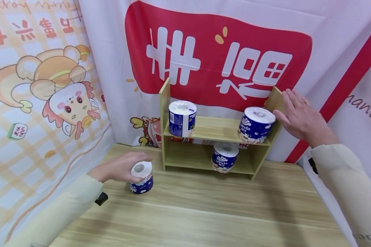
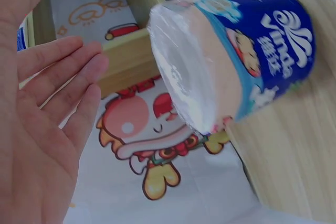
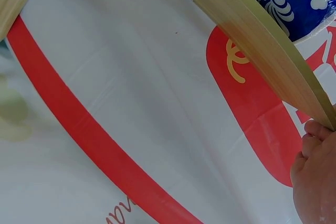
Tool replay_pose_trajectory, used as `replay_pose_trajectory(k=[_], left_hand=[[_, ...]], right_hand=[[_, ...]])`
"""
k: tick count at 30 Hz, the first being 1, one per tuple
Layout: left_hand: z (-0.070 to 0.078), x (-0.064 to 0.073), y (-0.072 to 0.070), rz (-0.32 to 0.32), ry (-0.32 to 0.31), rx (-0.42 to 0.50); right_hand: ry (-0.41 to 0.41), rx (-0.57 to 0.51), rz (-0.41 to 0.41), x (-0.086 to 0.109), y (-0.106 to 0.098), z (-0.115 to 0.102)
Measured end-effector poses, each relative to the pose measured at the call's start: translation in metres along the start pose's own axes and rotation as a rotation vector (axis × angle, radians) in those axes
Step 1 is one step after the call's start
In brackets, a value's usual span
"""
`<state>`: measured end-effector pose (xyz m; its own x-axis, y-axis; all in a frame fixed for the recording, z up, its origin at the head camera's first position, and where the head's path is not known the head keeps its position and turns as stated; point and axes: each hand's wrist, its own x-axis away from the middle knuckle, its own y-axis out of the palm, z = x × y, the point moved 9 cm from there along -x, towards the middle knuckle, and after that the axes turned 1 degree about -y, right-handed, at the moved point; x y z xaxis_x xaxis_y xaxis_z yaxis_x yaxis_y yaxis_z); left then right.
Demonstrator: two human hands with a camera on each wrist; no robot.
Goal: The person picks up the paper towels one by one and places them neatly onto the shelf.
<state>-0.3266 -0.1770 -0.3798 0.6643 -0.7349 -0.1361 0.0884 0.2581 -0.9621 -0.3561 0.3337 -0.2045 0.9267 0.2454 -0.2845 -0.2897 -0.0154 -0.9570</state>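
In the head view my left hand [image 1: 121, 167], fingers extended, hovers at a wrapped toilet paper roll [image 1: 142, 187] standing on the table. The left wrist view shows this blue-and-white roll [image 2: 268, 51] with a gap between it and the fingers. My right hand [image 1: 307, 120] rests against the right side panel of a small wooden shelf [image 1: 216, 124], its fingers fairly straight and its fingertips near the panel's top edge. On the upper board stand one roll [image 1: 180, 125] at the left and another roll [image 1: 256, 129] at the right, near my thumb. A further roll [image 1: 223, 160] sits on the lower level.
The wood-grain table [image 1: 191, 223] extends in front of the shelf. Printed cloth hangs behind it, with a red sign pattern [image 1: 208, 61], and a checked cartoon cloth [image 1: 43, 137] hangs at the left. The table's right edge lies below my right forearm.
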Motion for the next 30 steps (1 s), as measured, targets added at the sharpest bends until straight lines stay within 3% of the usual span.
replay_pose_trajectory(k=[10,15,30], left_hand=[[-0.017,0.017,0.003,-0.009,-0.035,-0.019],[-0.019,0.022,0.008,-0.027,-0.018,-0.028],[-0.023,0.019,0.02,-0.024,-0.012,-0.037]], right_hand=[[-0.002,0.008,0.001,-0.002,0.0,-0.001],[-0.001,0.007,0.002,-0.002,0.0,0.0],[0.007,-0.007,-0.002,-0.001,0.001,0.001]])
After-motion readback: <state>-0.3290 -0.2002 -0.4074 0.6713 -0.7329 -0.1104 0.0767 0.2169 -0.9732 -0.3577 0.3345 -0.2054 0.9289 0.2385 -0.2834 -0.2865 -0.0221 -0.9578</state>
